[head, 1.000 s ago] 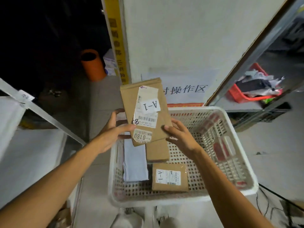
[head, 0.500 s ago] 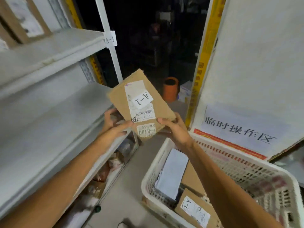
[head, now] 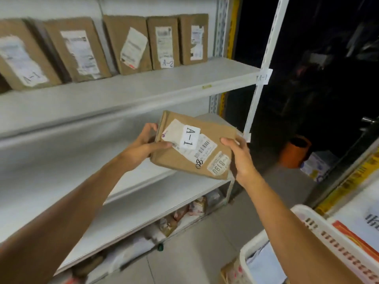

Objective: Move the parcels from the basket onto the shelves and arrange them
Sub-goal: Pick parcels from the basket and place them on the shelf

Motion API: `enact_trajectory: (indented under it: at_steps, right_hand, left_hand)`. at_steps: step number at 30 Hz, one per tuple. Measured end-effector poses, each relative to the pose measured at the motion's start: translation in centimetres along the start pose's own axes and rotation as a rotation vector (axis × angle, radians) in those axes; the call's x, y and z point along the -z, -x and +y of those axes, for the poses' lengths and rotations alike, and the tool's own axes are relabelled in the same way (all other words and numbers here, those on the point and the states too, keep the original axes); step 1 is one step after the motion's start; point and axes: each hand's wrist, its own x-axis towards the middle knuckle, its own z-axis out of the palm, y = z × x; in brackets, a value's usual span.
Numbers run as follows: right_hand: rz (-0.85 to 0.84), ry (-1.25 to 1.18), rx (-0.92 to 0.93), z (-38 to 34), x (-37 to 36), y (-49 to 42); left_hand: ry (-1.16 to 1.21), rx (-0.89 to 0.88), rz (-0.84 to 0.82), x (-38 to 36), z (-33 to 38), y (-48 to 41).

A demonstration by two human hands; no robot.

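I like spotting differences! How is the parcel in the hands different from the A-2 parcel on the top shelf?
The held parcel is gripped by the left hand and right hand, tilted in the air; the A-2 parcel stands upright on the top shelf. The held parcel's sticker reads A-1; the A-2 parcel's reads A-2. Both are brown with white labels.

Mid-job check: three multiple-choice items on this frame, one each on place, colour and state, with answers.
1. The A-1 parcel is: A in the basket; B on the upper shelf; C held up in the air.
2. The basket is: A white; B blue; C green.
3. The parcel is gripped by: A left hand only; B both hands; C right hand only.
Answers: 1 C, it is off the upper shelf and outside the basket; 2 A, its rim shows white; 3 B, fingers curl round both ends.
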Motion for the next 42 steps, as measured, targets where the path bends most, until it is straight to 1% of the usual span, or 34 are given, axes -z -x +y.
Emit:
enact_trajectory:
  at_steps: [2, 6, 9, 11, 13, 14, 16, 18, 21, 22, 24, 27, 29, 30, 32, 33, 35, 36, 40, 42]
  right_hand:
    - [-0.025, 0.022, 0.001, 0.3, -2.9, -0.4]
    - [-0.154, 0.083, 0.018, 1.1, -7.6, -0.5]
    - [-0.206, 0.078, -0.123, 2.2, -10.4, -0.6]
    - [-0.231, -0.007, -0.247, 2.9, -12.5, -0.4]
    - [-0.316, -0.180, -0.288, 3.0, -14.8, -0.3]
    - [-0.356, -0.250, -0.260, 2.9, -15.8, -0.4]
    - [-0.374, -0.323, -0.181, 2.5, -17.2, -0.6]
    - [-0.363, -0.317, -0.109, 1.9, -18.2, -0.9]
    - [-0.352, -0.287, 0.034, 1.0, -19.0, -1.4]
    - [-0.362, -0.278, 0.077, 0.5, -19.1, -1.6]
    - [-0.378, -0.246, 0.137, -0.6, -19.5, -1.9]
    - [-0.350, -0.248, 0.138, -2.2, -20.2, -2.8]
    - [-0.384, -0.243, 0.141, -3.0, -21.0, -3.4]
    - [-0.419, -0.209, 0.163, -3.2, -21.6, -3.6]
    - [-0.479, -0.158, 0.215, -3.3, -22.8, -3.9]
    - [-0.493, -0.162, 0.241, -3.4, -23.5, -3.9]
    - [-0.510, -0.179, 0.289, -3.2, -25.0, -3.9]
    - [-0.522, -0.179, 0.295, -2.9, -25.8, -3.6]
    - [-0.533, -0.119, 0.335, -2.0, -29.4, -2.4]
    - [-0.557, -0.111, 0.348, -1.9, -31.5, -1.9]
  left_hand:
    - [0.016, 0.016, 0.023, 2.9, -0.3, 1.0]
    - [0.056, -0.029, 0.153, 6.5, 0.0, 2.4]
    - [0.105, -0.083, 0.265, 8.2, 0.3, 2.8]
    - [0.172, -0.105, 0.322, 8.8, 0.4, 2.9]
    - [0.195, -0.112, 0.321, 8.9, 0.6, 2.9]
    - [0.192, -0.110, 0.311, 9.1, 0.7, 2.8]
    - [0.174, -0.125, 0.301, 9.6, 1.3, 2.6]
    - [0.117, -0.173, 0.330, 10.5, 2.4, 2.4]
    - [0.031, -0.275, 0.438, 11.8, 4.0, 2.5]
    - [0.012, -0.310, 0.453, 12.1, 4.4, 2.5]
    - [0.001, -0.347, 0.433, 12.7, 5.3, 2.6]
    - [0.073, -0.335, 0.376, 13.1, 6.2, 2.8]
    - [0.092, -0.346, 0.371, 12.9, 6.2, 3.0]
    - [0.100, -0.338, 0.397, 12.8, 6.1, 3.2]
    - [0.105, -0.303, 0.494, 12.7, 5.8, 3.9]
    - [0.044, -0.288, 0.568, 12.8, 5.7, 4.3]
    - [-0.150, -0.258, 0.721, 13.3, 5.8, 5.5]
    - [-0.192, -0.260, 0.757, 13.5, 5.9, 6.2]
    - [-0.177, -0.350, 0.742, 16.0, 6.5, 9.5]
    - [-0.160, -0.332, 0.702, 18.0, 7.1, 11.4]
